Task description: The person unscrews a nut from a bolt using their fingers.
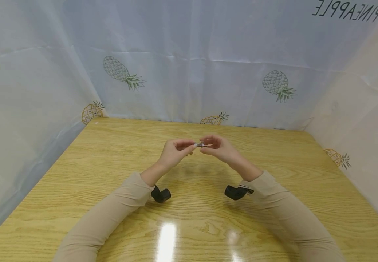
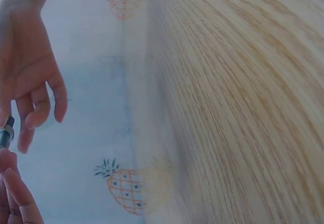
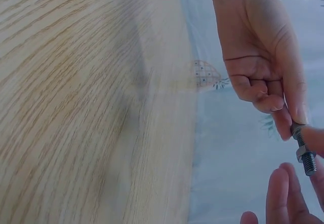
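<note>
Nearest, beige sleeves (image 1: 117,205) were seen, with a black fitting (image 1: 236,192) below the right cuff. Farther out, the left hand (image 1: 174,153) was found pinching one end of a bolt (image 3: 310,168) between thumb and fingertips. The bolt was held above the table (image 1: 199,211), its long axis running roughly level from the left grip toward the right hand (image 1: 223,150). A nut (image 3: 302,153) was carried on the shank, close to the free threaded end.

Key relation: nut and free end were pointed into the gap between the right thumb and fingers, which were spread; the right hand was thus judged nearer to the nut. Whether the nut was touched by a right fingertip could not be told. Beyond the table, a pineapple-printed cloth (image 1: 192,87) was hung.
</note>
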Demonstrator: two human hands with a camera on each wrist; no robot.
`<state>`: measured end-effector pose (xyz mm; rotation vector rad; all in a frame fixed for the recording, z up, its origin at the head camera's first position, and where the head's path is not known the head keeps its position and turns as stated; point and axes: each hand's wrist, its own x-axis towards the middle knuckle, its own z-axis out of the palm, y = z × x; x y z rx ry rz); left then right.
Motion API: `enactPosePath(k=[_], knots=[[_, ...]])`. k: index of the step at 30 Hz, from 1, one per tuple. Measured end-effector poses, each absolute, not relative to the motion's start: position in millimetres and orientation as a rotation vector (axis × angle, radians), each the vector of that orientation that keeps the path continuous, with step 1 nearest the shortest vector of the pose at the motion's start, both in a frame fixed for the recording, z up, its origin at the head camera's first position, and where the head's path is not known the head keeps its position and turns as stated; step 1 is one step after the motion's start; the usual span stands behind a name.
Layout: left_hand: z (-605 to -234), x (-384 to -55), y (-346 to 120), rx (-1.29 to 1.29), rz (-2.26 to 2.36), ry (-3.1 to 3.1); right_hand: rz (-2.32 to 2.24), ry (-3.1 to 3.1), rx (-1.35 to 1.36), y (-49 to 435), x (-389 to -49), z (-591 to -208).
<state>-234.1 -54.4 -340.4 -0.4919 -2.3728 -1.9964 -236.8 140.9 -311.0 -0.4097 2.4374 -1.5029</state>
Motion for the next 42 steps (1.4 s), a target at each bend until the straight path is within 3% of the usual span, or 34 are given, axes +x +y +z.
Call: enactPosePath(k=[42], knots=[[-340.9,-234.5,-54.9,-0.472,-2.023,-2.378,-1.521,2.39,-0.415,140.5,-239.3,-311.2]])
